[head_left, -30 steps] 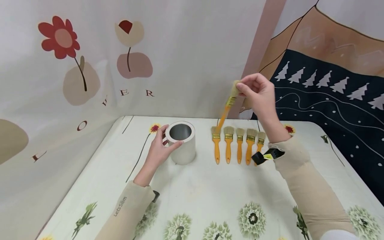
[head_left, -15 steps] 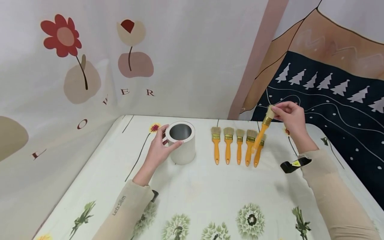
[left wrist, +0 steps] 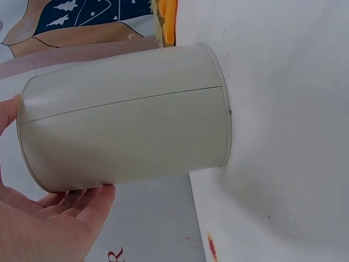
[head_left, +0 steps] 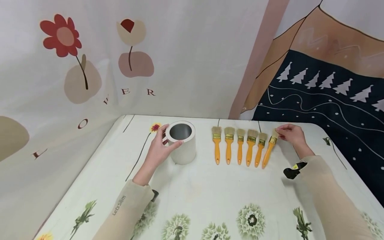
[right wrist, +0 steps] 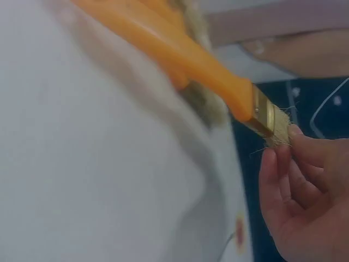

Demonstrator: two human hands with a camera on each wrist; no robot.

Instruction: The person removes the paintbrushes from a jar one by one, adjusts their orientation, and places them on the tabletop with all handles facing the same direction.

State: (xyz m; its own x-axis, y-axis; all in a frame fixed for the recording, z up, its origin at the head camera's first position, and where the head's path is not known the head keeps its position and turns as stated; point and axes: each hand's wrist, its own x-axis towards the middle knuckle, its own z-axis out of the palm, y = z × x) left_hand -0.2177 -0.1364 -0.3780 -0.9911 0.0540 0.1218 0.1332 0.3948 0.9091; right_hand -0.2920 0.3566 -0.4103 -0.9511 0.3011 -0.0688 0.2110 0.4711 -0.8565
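A white cylindrical can with a dark, hollow inside stands upright on the table. My left hand holds it near the rim, thumb on the front and fingers round the far left side; the left wrist view shows the fingers against the can's wall. At the right end of a row, my right hand pinches the pale bristles of a paintbrush. Its orange handle points toward the front of the table. Several similar paintbrushes lie side by side to its left, bristles toward the back.
The table has a white cloth printed with flowers. Behind it hangs a pale curtain with printed flowers and letters, and a dark tree-patterned part at the right. The can stands left of the brush row.
My right hand has carried the paintbrush rightward and down, from above the row to its right end. My left hand and the can have stayed in place.
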